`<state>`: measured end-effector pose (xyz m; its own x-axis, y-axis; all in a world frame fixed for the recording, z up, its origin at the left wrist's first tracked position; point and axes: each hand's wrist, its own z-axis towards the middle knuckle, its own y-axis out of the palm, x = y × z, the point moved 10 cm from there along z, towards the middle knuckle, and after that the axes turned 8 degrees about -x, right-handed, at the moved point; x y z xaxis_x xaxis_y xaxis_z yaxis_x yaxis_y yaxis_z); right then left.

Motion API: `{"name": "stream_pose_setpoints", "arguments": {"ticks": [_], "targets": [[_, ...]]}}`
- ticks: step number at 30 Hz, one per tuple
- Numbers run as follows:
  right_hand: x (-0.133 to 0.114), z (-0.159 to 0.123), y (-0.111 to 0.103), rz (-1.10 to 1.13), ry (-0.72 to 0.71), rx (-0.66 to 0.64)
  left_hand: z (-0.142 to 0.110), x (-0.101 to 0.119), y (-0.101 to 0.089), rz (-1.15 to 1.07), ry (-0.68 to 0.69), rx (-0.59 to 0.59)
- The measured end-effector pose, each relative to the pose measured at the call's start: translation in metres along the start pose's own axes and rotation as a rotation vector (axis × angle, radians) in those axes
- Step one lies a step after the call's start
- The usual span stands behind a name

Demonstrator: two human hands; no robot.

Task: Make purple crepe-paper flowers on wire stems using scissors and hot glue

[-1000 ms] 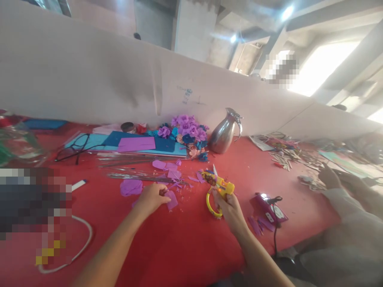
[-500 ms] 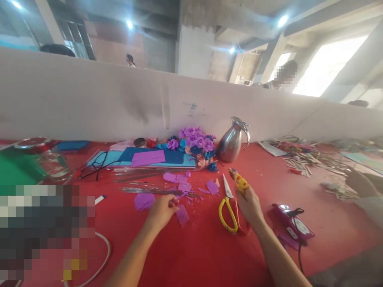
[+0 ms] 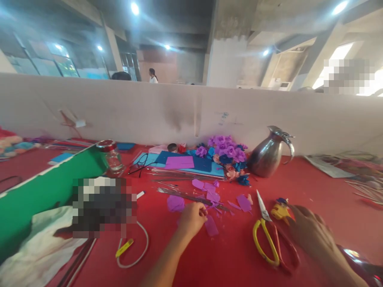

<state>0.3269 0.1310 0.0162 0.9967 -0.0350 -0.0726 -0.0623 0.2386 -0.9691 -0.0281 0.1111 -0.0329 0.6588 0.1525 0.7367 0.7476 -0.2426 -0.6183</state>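
Observation:
My left hand (image 3: 193,219) is closed, its fingertips pinched at the upper edge of a purple paper petal (image 3: 212,226), low over the red table. My right hand (image 3: 312,229) is slightly blurred, palm down, with its fingers at the grip end of a yellow hot glue gun (image 3: 279,211); the fingertips are partly hidden. Left of the gun lie scissors (image 3: 266,227), blades apart, with one yellow and one red handle. More cut purple paper pieces (image 3: 213,196) and a round purple stack (image 3: 176,203) lie beyond my left hand.
Thin wires (image 3: 179,194), purple and blue paper flowers (image 3: 224,147) and a metal jug (image 3: 266,153) stand or lie farther back. At left are eyeglasses (image 3: 143,163), a glass jar (image 3: 112,159), a white cord (image 3: 145,247) and a green divider (image 3: 54,199). A maroon power strip (image 3: 359,259) is at lower right.
The view has swung left. My right hand has moved the glue gun off the scissors to their right and lower down. My left hand keeps its pinch by the petal.

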Motion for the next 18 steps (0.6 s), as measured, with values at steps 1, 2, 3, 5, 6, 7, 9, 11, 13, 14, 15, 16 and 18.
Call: {"name": "stream_pose_setpoints", "arguments": {"ticks": [1,2,3,5,6,7,9,11,13,14,15,16,18], "targets": [[-0.020,0.004,-0.011,0.026,-0.073,0.029,-0.001,-0.001,-0.001,-0.002,-0.008,0.007],[-0.045,0.008,-0.023,0.085,-0.161,0.050,-0.001,-0.001,-0.002,-0.004,-0.014,0.012],[-0.072,0.012,-0.035,0.154,-0.257,0.052,-0.001,-0.002,-0.003,-0.007,-0.018,0.018],[-0.128,0.019,-0.059,0.284,-0.402,0.065,-0.001,-0.004,-0.007,-0.016,-0.022,0.032],[-0.156,0.022,-0.070,0.337,-0.466,0.057,0.000,-0.006,-0.008,-0.022,-0.025,0.040],[-0.184,0.025,-0.077,0.375,-0.531,0.019,0.000,-0.008,-0.010,-0.028,-0.031,0.046],[-0.233,0.030,-0.087,0.438,-0.624,-0.051,0.000,-0.012,-0.012,-0.031,-0.049,0.050],[-0.277,0.037,-0.091,0.475,-0.670,-0.128,-0.002,-0.014,-0.012,-0.016,-0.057,0.052],[-0.323,0.044,-0.094,0.479,-0.736,-0.181,-0.004,-0.014,-0.013,0.003,-0.047,0.073],[-0.349,0.046,-0.095,0.463,-0.780,-0.197,-0.005,-0.015,-0.012,-0.002,-0.066,0.069],[-0.375,0.048,-0.096,0.442,-0.825,-0.198,-0.006,-0.017,-0.011,-0.012,-0.081,0.067],[-0.405,0.048,-0.095,0.400,-0.893,-0.213,-0.007,-0.019,-0.009,-0.022,-0.107,0.065],[-0.470,0.039,-0.089,0.234,-1.070,-0.200,-0.006,-0.021,-0.007,-0.047,-0.129,0.061]]}}
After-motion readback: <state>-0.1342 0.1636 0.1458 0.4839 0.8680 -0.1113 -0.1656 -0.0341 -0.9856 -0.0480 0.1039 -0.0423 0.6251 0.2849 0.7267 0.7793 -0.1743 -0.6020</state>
